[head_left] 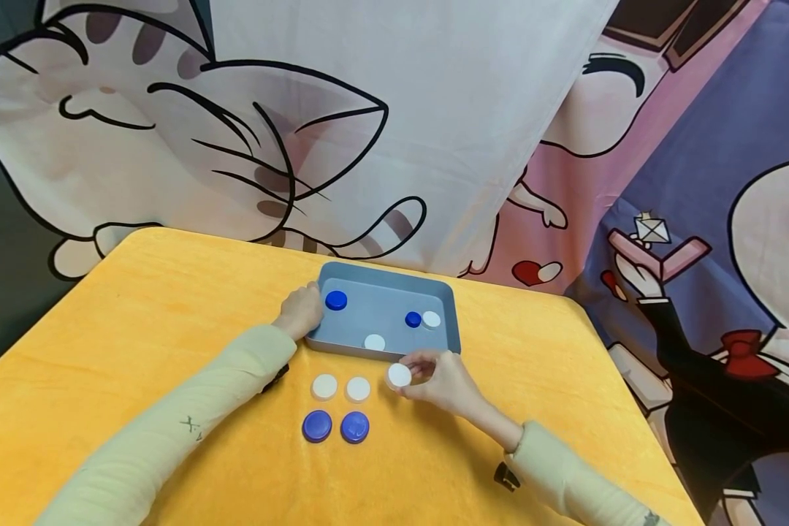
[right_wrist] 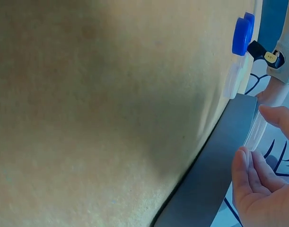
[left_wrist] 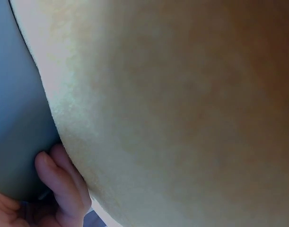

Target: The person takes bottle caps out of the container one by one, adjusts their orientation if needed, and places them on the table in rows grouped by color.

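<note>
My right hand (head_left: 446,383) pinches a white round plastic cap (head_left: 399,375) between thumb and fingers, just in front of the tray's near wall. In the right wrist view, the held cap (right_wrist: 256,134) is seen edge-on between the fingertips. At the left side of the shallow blue-grey tray (head_left: 381,288), my left hand (head_left: 300,311) grips the rim with curled fingers. Inside the tray lie a larger blue cap (head_left: 336,300), a small blue cap (head_left: 413,319), a white cap (head_left: 431,319) beside it and another white cap (head_left: 374,342) by the near wall.
Two white caps (head_left: 325,386) lie side by side on the yellow tablecloth (head_left: 191,292) in front of the tray. Nearer to me is a pair of blue caps (head_left: 317,426). A cartoon-printed curtain (head_left: 473,109) hangs behind the table.
</note>
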`<state>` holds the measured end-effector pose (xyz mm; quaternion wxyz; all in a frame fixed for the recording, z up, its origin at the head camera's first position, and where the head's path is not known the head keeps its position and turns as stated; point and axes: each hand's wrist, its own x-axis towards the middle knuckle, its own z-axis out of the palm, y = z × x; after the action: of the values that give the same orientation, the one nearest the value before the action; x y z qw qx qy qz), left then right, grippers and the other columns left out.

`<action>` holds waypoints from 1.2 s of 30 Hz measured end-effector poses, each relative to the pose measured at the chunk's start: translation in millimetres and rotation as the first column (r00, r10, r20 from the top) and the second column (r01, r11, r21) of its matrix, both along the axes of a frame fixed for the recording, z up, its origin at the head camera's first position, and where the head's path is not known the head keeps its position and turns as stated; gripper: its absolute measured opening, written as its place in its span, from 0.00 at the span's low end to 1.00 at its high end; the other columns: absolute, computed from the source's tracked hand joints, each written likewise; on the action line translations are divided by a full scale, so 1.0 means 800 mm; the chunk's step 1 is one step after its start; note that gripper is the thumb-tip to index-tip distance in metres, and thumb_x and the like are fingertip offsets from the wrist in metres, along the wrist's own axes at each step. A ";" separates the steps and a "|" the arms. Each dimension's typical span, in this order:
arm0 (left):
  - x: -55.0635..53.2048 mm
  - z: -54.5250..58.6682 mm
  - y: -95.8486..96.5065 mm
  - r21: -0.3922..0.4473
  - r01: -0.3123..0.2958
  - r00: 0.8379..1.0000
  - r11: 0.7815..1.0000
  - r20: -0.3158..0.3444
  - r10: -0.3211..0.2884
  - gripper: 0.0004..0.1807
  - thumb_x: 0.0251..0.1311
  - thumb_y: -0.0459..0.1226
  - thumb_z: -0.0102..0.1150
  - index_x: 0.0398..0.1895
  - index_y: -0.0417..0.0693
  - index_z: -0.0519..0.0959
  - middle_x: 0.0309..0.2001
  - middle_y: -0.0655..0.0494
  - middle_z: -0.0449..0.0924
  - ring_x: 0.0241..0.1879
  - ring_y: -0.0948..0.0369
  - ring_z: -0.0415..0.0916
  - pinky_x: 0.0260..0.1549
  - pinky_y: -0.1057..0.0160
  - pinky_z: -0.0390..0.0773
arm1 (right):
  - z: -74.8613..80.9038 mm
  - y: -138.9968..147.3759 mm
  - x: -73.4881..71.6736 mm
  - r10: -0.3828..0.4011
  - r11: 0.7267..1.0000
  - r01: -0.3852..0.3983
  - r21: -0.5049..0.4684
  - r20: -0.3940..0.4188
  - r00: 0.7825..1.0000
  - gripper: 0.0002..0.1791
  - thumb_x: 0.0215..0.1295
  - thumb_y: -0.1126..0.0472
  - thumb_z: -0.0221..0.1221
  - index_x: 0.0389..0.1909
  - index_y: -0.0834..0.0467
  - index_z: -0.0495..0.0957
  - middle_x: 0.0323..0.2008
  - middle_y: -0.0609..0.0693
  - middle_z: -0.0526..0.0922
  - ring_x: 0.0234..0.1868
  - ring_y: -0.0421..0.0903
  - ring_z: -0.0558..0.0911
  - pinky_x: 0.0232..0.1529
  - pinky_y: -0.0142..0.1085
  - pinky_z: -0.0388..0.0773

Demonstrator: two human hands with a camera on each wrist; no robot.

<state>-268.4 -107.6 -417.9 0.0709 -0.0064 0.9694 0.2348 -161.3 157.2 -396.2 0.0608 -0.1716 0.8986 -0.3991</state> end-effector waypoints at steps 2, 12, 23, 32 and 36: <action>0.000 0.000 0.000 -0.001 0.001 1.000 1.000 0.000 -0.001 0.16 0.68 0.30 0.39 0.54 0.26 0.66 0.46 0.31 0.78 0.44 0.44 0.79 0.44 0.46 0.80 | -0.002 0.000 0.002 0.011 1.000 -0.011 -0.006 -0.003 1.000 0.19 0.40 0.64 0.76 0.37 0.60 0.84 0.32 0.50 0.86 0.31 0.41 0.81 0.36 0.27 0.80; 0.001 0.000 -0.001 0.000 0.003 1.000 1.000 -0.008 -0.003 0.15 0.69 0.30 0.40 0.53 0.27 0.66 0.44 0.32 0.78 0.43 0.44 0.80 0.43 0.47 0.80 | -0.014 0.000 0.007 0.048 0.999 -0.048 0.001 -0.010 0.999 0.19 0.40 0.66 0.75 0.37 0.61 0.84 0.32 0.50 0.86 0.34 0.41 0.79 0.38 0.27 0.81; 0.000 -0.002 0.000 -0.001 0.002 1.000 1.000 -0.011 -0.002 0.16 0.69 0.31 0.39 0.53 0.27 0.66 0.44 0.32 0.78 0.43 0.45 0.80 0.43 0.47 0.80 | -0.021 -0.002 0.009 0.078 0.994 -0.075 0.073 -0.043 0.996 0.19 0.41 0.61 0.76 0.37 0.58 0.84 0.31 0.46 0.85 0.33 0.41 0.80 0.37 0.29 0.81; -0.001 -0.001 0.001 -0.002 -0.001 1.000 1.000 -0.002 0.000 0.16 0.69 0.31 0.39 0.54 0.27 0.66 0.45 0.32 0.78 0.43 0.45 0.80 0.43 0.48 0.80 | -0.027 -0.004 0.007 0.084 0.991 -0.078 0.112 -0.047 0.995 0.20 0.42 0.57 0.76 0.37 0.57 0.84 0.31 0.45 0.85 0.32 0.37 0.80 0.36 0.26 0.79; 0.000 -0.001 0.000 0.000 0.001 1.000 1.000 0.001 -0.001 0.17 0.70 0.31 0.38 0.55 0.27 0.66 0.46 0.31 0.78 0.44 0.45 0.80 0.44 0.47 0.80 | -0.027 -0.004 0.006 0.102 0.987 -0.095 0.130 -0.045 0.994 0.19 0.42 0.58 0.76 0.37 0.56 0.85 0.31 0.44 0.86 0.32 0.36 0.80 0.36 0.27 0.78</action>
<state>-268.8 -107.3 -418.7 0.0715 -0.0062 0.9693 0.2350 -156.6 154.0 -418.1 0.0683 -0.2218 0.9139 -0.3330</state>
